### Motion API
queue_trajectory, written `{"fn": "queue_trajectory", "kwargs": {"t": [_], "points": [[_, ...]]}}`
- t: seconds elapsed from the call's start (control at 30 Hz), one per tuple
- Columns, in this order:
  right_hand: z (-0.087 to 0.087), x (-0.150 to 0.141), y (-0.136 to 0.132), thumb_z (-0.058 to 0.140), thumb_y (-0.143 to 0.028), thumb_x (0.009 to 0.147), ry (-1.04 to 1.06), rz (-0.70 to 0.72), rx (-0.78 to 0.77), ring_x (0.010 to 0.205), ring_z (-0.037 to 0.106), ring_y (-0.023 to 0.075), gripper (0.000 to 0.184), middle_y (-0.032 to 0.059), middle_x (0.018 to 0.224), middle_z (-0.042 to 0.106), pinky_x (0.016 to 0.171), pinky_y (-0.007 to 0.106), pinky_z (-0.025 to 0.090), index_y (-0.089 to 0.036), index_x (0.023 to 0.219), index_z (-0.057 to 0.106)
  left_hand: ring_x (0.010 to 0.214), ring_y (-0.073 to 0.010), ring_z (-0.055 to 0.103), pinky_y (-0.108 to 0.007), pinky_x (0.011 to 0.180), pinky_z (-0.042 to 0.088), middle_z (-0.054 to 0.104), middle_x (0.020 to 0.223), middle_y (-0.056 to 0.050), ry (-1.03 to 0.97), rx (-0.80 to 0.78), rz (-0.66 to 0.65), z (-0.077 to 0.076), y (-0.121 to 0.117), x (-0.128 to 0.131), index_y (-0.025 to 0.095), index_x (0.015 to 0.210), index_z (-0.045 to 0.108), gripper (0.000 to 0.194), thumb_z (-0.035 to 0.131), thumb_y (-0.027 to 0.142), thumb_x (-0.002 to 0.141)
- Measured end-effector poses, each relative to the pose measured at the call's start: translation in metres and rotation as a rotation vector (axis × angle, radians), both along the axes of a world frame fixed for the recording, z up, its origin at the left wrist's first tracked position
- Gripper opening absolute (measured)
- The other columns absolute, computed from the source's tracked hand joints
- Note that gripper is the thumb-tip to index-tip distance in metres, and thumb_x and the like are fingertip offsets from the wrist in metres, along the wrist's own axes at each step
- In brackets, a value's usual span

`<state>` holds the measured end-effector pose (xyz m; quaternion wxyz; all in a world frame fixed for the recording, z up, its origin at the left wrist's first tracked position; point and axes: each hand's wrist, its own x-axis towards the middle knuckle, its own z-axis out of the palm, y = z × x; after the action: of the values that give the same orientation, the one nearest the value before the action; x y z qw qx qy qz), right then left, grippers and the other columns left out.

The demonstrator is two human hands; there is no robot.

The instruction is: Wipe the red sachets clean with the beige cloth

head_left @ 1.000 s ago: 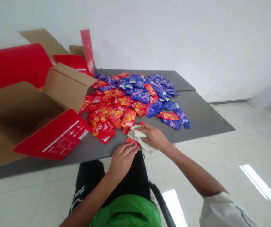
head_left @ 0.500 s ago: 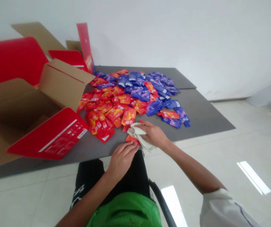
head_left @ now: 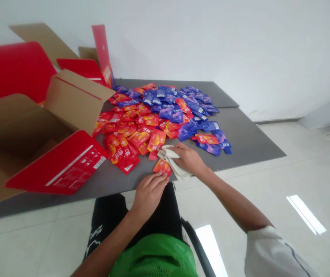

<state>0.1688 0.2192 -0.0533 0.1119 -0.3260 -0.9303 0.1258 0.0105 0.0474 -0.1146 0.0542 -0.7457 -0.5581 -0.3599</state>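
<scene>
My left hand lies at the table's near edge, its fingertips on the lower edge of a red-orange sachet. Whether those fingers grip the sachet I cannot tell. My right hand is shut on a crumpled white cloth, which sits just above and beside that sachet. Beyond both hands spreads a large loose heap of foil sachets, with red-orange ones on the left and blue-purple ones on the right.
An open cardboard carton with red printed panels stands at the left, overlapping the grey table. Beneath my hands are black shorts, green mesh and a curved black bar. A tiled floor lies right.
The white cloth has shifted up and to the right, uncovering more of the red-orange sachet. My left hand has barely moved, and the whole view has tilted slightly.
</scene>
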Motion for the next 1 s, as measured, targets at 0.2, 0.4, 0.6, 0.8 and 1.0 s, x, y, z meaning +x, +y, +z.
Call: {"fn": "queue_trajectory", "kwargs": {"t": [0.2, 0.4, 0.6, 0.8, 1.0], "points": [[0.003, 0.005, -0.020, 0.058, -0.023, 0.099, 0.014, 0.098, 0.020, 0.109, 0.067, 0.0198, 0.044, 0.0067, 0.131, 0.065, 0.083, 0.023, 0.052, -0.029, 0.142, 0.062, 0.109, -0.0231, 0.069, -0.041, 0.097, 0.059, 0.077, 0.112, -0.005, 0.005, 0.009, 0.023, 0.000, -0.001, 0.002, 0.017, 0.116, 0.072, 0.022, 0.060, 0.012, 0.098], [-0.002, -0.002, -0.012, 0.060, -0.028, 0.099, -0.014, 0.071, -0.011, 0.110, 0.068, 0.0205, 0.039, 0.0068, 0.131, 0.065, 0.085, 0.024, 0.053, -0.029, 0.138, 0.065, 0.114, -0.0229, 0.069, -0.040, 0.101, 0.059, 0.076, 0.118, -0.005, -0.002, 0.014, 0.012, 0.000, -0.002, 0.002, 0.018, 0.121, 0.071, 0.026, 0.060, 0.011, 0.098], [0.008, 0.005, 0.002, 0.060, -0.022, 0.098, 0.013, 0.008, 0.064, 0.109, 0.068, 0.0204, 0.043, 0.0077, 0.126, 0.067, 0.086, 0.024, 0.052, -0.028, 0.141, 0.063, 0.113, -0.0232, 0.069, -0.041, 0.100, 0.060, 0.076, 0.119, -0.005, -0.018, 0.006, 0.026, 0.000, -0.001, 0.003, 0.019, 0.122, 0.071, 0.026, 0.059, 0.013, 0.099], [-0.002, 0.001, -0.036, 0.061, -0.024, 0.098, 0.010, 0.166, -0.063, 0.113, 0.067, 0.0195, 0.042, 0.0054, 0.133, 0.066, 0.086, 0.024, 0.053, -0.030, 0.139, 0.063, 0.107, -0.0234, 0.071, -0.042, 0.097, 0.061, 0.078, 0.108, -0.006, -0.024, 0.006, 0.067, 0.000, -0.003, 0.006, 0.019, 0.113, 0.074, 0.022, 0.059, 0.013, 0.099], [0.006, 0.002, 0.022, 0.059, -0.024, 0.099, -0.027, -0.039, 0.034, 0.104, 0.069, 0.0219, 0.038, 0.0086, 0.122, 0.068, 0.085, 0.027, 0.053, -0.024, 0.137, 0.066, 0.115, -0.0215, 0.069, -0.039, 0.102, 0.059, 0.077, 0.119, -0.005, -0.048, -0.016, 0.038, 0.005, -0.002, 0.006, 0.020, 0.123, 0.071, 0.028, 0.058, 0.012, 0.099]]}}
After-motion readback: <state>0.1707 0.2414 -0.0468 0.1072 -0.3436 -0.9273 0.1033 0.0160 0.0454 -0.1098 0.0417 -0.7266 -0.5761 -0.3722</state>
